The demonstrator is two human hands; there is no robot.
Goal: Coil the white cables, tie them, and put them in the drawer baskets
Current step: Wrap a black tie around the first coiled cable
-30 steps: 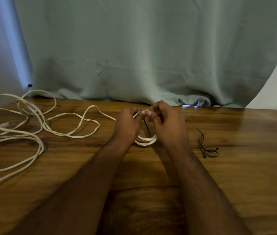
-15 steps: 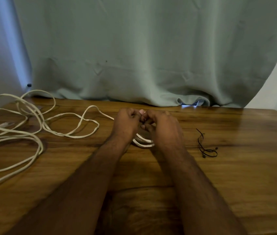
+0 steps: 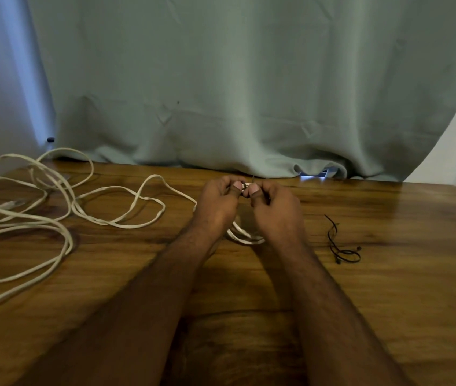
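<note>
We are at the tying step: our left hand [image 3: 218,203] and right hand [image 3: 275,210] meet thumb to thumb over the wooden surface [image 3: 388,288], each pinching an end of a thin black tie [image 3: 245,186] wrapped round the top of a coiled white cable [image 3: 245,236]. The coil hangs below our fingers at 6 o'clock, its lower loops showing between the wrists. Next, we judge, the tie wants twisting snug before the bundle goes to a drawer basket, none in view. Loose white cable [image 3: 54,207] sprawls at 9 o'clock; spare black ties [image 3: 342,247] lie at 3 o'clock.
</note>
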